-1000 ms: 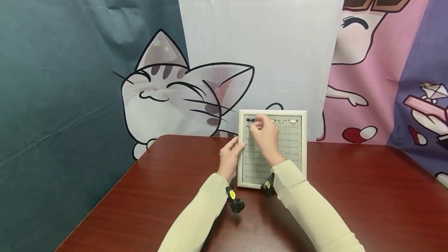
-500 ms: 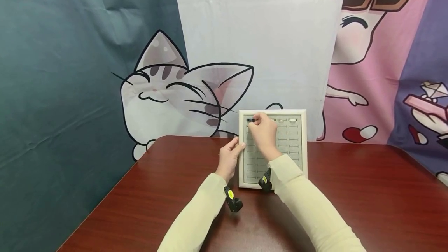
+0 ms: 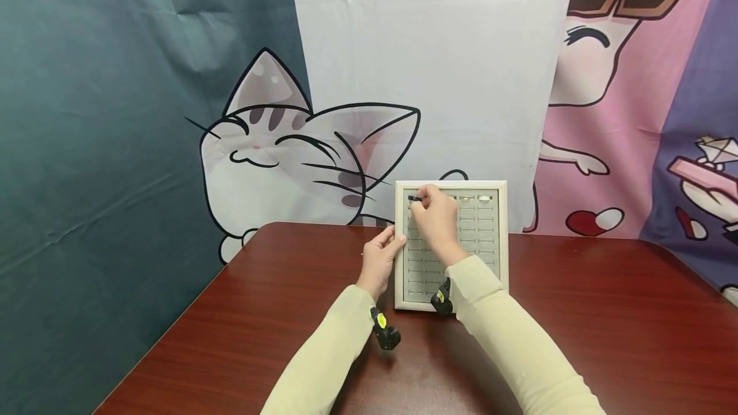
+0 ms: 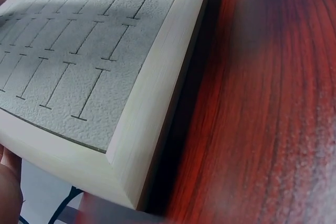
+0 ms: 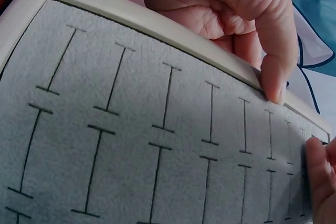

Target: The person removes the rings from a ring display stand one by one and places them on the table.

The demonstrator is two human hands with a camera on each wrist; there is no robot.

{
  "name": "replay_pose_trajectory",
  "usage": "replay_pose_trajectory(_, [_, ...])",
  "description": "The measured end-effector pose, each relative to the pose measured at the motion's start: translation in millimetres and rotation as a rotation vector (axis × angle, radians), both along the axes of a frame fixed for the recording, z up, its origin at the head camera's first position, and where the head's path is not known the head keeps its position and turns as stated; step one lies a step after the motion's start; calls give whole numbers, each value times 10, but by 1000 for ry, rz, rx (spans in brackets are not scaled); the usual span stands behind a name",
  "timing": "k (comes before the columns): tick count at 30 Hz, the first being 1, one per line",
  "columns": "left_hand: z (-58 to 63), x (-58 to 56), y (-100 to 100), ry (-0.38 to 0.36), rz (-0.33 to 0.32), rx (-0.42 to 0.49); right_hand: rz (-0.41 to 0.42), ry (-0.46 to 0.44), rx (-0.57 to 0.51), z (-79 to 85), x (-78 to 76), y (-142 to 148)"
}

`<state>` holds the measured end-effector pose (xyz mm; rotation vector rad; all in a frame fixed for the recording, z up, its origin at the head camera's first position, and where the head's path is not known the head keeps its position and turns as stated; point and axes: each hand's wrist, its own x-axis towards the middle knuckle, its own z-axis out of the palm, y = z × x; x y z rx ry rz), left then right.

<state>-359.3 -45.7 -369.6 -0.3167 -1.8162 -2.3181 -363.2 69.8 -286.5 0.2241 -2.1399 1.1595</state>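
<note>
A cream-framed ring display tray [image 3: 503, 248], lined with grey slotted padding, stands tilted upright on the table. My left hand [image 3: 378, 260] grips its left edge; in the right wrist view the left thumb [image 5: 275, 85] presses on the frame. My right hand [image 3: 436, 219] reaches across to the top row, where its thumb and index finger pinch a small black ring [image 3: 412, 198] at the top left slot. Part of that ring is hidden by the fingertips. Further right along the same row sit lighter rings, among them a gold-toned ring [image 3: 464, 198] and a silvery ring [image 3: 484, 198].
The reddish-brown wooden table [image 3: 599, 325] extends on both sides of the tray. Behind it hangs a cartoon-printed cloth backdrop [image 3: 438, 69]. Black wrist cameras [image 3: 385, 330] are strapped on both sleeves. The lower rows of slots show no rings.
My right hand has shifted slightly left and closer to the black ring, covering a little more of it. The left hand keeps its grip on the frame.
</note>
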Motion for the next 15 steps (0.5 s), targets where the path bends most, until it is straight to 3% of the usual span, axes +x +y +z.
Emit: replay_pose_trajectory(15, [27, 25, -11, -27, -4, -27, 52, 35, 125, -15, -32, 93])
